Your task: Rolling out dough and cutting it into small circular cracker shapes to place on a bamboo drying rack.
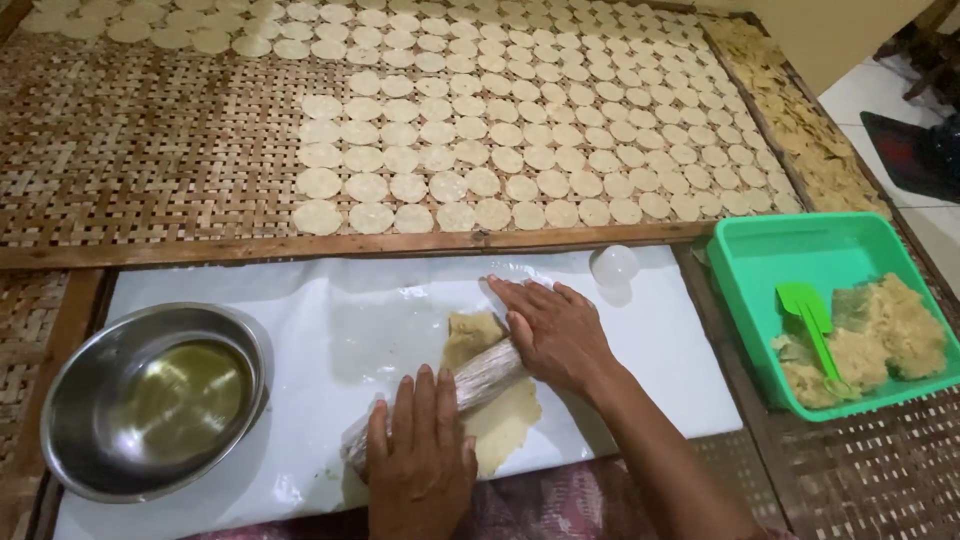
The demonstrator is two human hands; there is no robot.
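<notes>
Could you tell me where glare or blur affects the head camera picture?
Head view: glare streaks the white plastic sheet and the steel bowl; the right hand and left hand on the rolling pin look sharp; far dough discs soften slightly.

A woven bamboo mat (pixel 150 150) carries dough discs (pixel 520 130) and white sheet (pixel 300 300).

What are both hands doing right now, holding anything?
Left hand: open, palm flat on the rolling pin.
Right hand: open, palm flat on the rolling pin, over the dough.
</notes>
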